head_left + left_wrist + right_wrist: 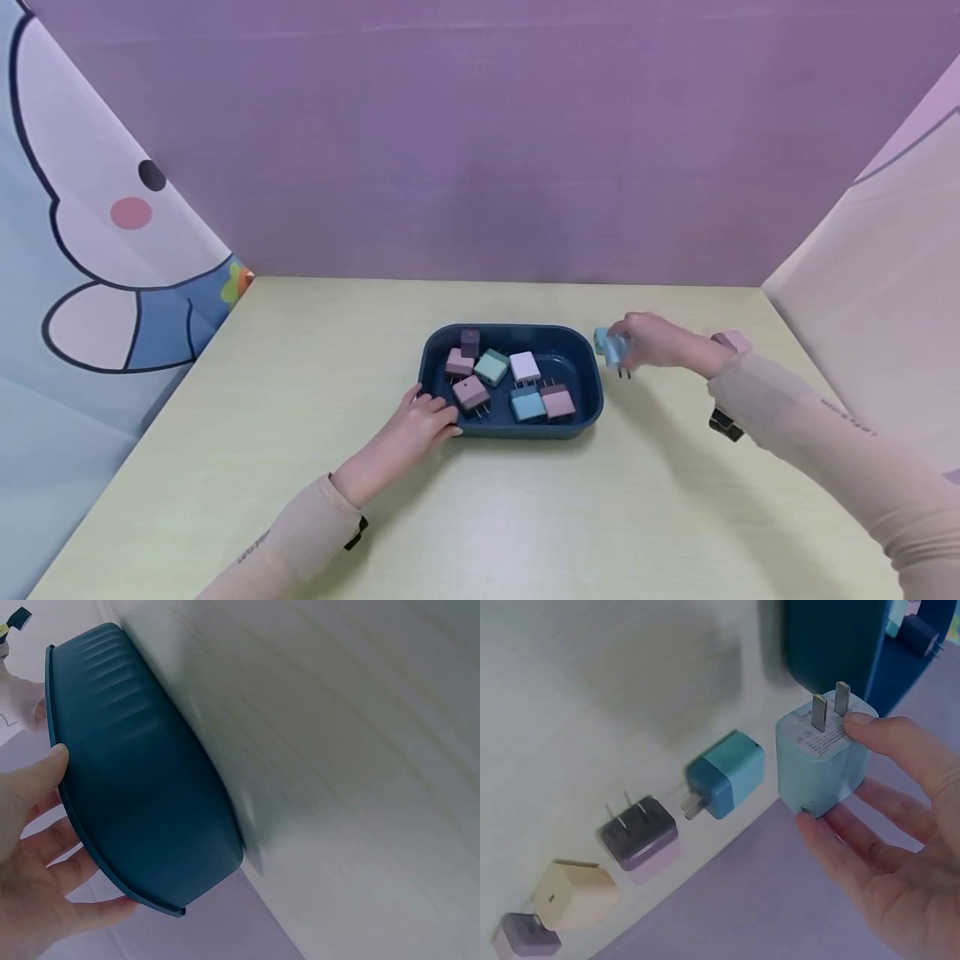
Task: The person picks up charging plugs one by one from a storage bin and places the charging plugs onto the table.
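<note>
The right hand [651, 340] pinches a light blue plug [817, 776], with the thumb on its end and the other fingers bent against its side. The plug is chunky, like a small box with round corners. Its end is pale grey with tiny dark writing, and two flat, shiny metal prongs [820, 713] stick out of it. There is a little dark mark on its edge by a fingertip. The plug is just right of the dark blue tray [525, 432]. The left hand [420, 425] grips the tray's rim at the near left corner, thumb on the outside. In the tray are a dark purple plug [470, 342], a green plug [492, 368], a white plug [525, 367], a blue plug [528, 406] and three pinkish plugs [558, 404]. On the table [337, 358], to the right of the tray, are a two-blue plug [727, 772], a dark-and-pink plug [640, 832], a cream plug [577, 895] and a purple-grey plug [532, 935]
</note>
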The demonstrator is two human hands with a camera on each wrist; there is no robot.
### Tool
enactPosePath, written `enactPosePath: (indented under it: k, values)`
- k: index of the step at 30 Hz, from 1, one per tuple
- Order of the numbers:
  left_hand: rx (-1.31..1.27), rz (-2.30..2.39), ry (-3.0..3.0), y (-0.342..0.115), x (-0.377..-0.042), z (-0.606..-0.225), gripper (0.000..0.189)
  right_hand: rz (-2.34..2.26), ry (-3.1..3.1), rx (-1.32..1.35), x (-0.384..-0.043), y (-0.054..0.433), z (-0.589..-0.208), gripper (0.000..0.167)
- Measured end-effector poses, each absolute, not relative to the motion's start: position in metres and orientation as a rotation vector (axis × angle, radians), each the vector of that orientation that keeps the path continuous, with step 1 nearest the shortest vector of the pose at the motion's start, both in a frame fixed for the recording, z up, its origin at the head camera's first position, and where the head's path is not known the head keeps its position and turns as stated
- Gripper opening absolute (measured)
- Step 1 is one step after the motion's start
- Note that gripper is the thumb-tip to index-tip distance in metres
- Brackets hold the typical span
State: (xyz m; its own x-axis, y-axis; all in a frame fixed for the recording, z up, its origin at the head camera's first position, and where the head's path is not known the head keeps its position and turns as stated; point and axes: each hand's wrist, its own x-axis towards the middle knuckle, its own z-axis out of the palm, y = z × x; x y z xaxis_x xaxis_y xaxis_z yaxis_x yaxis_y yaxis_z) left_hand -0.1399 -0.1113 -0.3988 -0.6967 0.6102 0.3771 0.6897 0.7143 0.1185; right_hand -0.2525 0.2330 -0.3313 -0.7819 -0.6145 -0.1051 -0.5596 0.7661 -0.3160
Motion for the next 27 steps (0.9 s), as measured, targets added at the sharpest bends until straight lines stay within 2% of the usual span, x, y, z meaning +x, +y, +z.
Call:
enactPosePath:
  k: [20,27]
  values:
    - [-1.016,-0.354,-2.638,-0.112,-0.140,-0.400,0.011,-0.268,2.749,-0.870,-0.251,0.233,-0.359,0.044]
    - [-1.012,-0.351,-2.650,-0.112,-0.140,-0.399,0.011,-0.339,2.714,-0.912,-0.252,0.234,-0.368,0.038]
